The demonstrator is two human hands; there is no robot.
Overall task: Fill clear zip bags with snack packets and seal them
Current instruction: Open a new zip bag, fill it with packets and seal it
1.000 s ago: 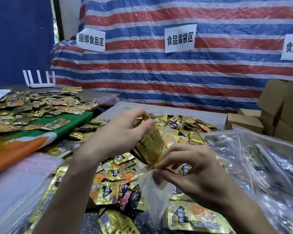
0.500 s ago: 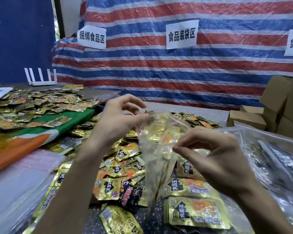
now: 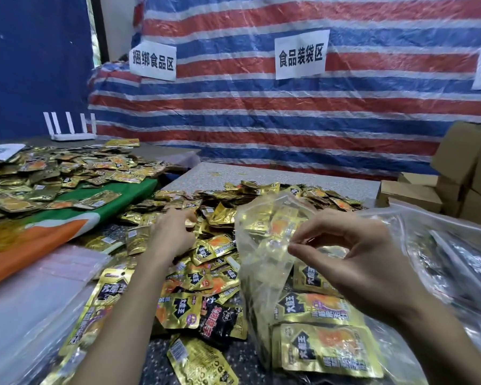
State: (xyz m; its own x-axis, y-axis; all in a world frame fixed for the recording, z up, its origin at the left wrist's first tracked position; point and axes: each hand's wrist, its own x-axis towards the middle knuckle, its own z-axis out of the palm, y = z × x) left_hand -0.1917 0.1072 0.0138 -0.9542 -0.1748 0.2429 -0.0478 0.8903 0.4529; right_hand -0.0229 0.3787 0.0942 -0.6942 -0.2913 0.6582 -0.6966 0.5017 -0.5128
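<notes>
1. The right hand (image 3: 353, 259), at 4 o'clock in the view, pinches the edge of the clear zip bag (image 3: 264, 262) btwn thumb & forefinger. Its other fingers curl loosely above.
2. The clear zip bag hangs crumpled at 9 o'clock from that hand, mouth up, over the table (image 3: 289, 176). Gold packets show thru its upper part; exact no. unclear.
3. The left hand (image 3: 172, 234), at 9 o'clock from the bag, lies palm-down on the snack packets (image 3: 220, 218) w/ fingers bent onto them. It is blurred, so can't tell if it grips one.
4. The snack packets, mostly gold w/ orange print, cover the speckled table from centre to 6 o'clock. One black packet (image 3: 222, 320) lies among them at 6 o'clock.
5. A 2nd pile of gold packets (image 3: 53, 173) sits at 9–10 o'clock, partly on a green & orange cloth (image 3: 134, 193).
6. A stack of empty clear bags (image 3: 34, 287) lies at 8 o'clock, just beside the packets.
7. A big plastic sack (image 3: 456, 259) fills 3–4 o'clock, behind the right hand. Its contents look dark & shiny, too blurred to name.
8. Cardboard boxes (image 3: 469, 168) stand at 2–3 o'clock.
9. A red/blue/white striped tarp (image 3: 261, 112) hangs at 12 o'clock w/ white paper signs (image 3: 300, 55) on it.
10. A white router (image 3: 70, 129) w/ upright antennas stands at 10 o'clock.
</notes>
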